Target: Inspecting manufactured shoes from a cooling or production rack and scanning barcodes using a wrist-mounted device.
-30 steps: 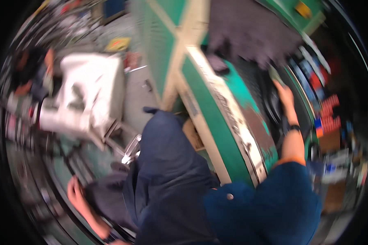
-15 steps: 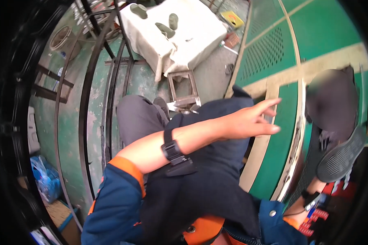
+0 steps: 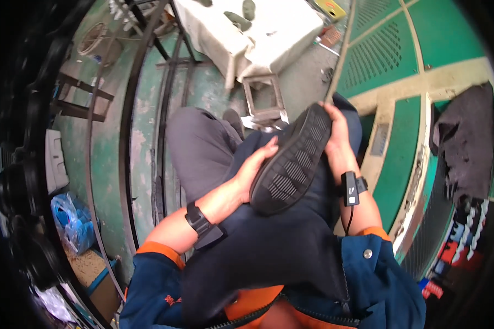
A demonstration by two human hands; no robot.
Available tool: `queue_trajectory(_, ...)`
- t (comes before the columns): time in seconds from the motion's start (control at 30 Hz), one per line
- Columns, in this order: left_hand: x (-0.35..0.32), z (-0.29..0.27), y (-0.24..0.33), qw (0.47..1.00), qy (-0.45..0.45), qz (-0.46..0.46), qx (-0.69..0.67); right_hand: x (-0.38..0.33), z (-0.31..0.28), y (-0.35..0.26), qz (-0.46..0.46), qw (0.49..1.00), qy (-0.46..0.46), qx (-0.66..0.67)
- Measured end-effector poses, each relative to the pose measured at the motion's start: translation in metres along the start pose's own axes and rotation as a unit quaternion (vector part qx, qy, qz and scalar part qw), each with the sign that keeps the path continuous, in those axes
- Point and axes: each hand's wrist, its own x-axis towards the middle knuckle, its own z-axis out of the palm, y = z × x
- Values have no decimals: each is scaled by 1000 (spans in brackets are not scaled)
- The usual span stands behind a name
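Observation:
A black shoe is held over my lap, its ridged sole turned up toward me and its length slanting from lower left to upper right. My left hand grips the shoe's near left edge, thumb pointing up along the side. At the far right end, my right hand is closed round the shoe's edge. Most fingers of both hands are hidden behind it. A dark apron covers my lap beneath. Both my wrists carry small black strapped devices.
Ahead stands a table with a white cloth and green shoe-shaped pieces on it. A small square metal frame is below it. Dark metal bars rise at left. At right are a green metal cabinet and a hanging dark cloth.
My right hand has brought the shoe from the far right to over my lap. The left hand, stretched out with nothing in it before, has drawn back and now grips the shoe.

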Motion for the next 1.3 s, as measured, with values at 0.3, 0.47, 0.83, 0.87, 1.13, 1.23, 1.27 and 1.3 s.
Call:
queue_trajectory(0.3,-28,9,6,979,131,-9,159,3,0,46,37,997,-65,30)
queue_trajectory(0.47,26,10,37,895,161,60,412,18,-10,44,-9,992,-98,-77)
queue_trajectory(0.83,79,-6,46,808,150,86,563,22,-14,51,-56,994,-16,-92)
queue_trajectory(0.87,79,-2,47,811,148,82,559,26,-21,52,-49,994,10,-95)
queue_trajectory(1.13,109,-15,66,938,251,111,214,28,53,37,-79,924,-207,-312)
queue_trajectory(1.23,112,-3,72,930,276,169,174,38,46,38,-40,925,-241,-290)
queue_trajectory(1.27,117,-15,74,917,294,195,185,36,44,43,-32,930,-252,-266)
queue_trajectory(1.3,130,-24,73,903,308,253,159,36,40,45,-34,932,-244,-266)
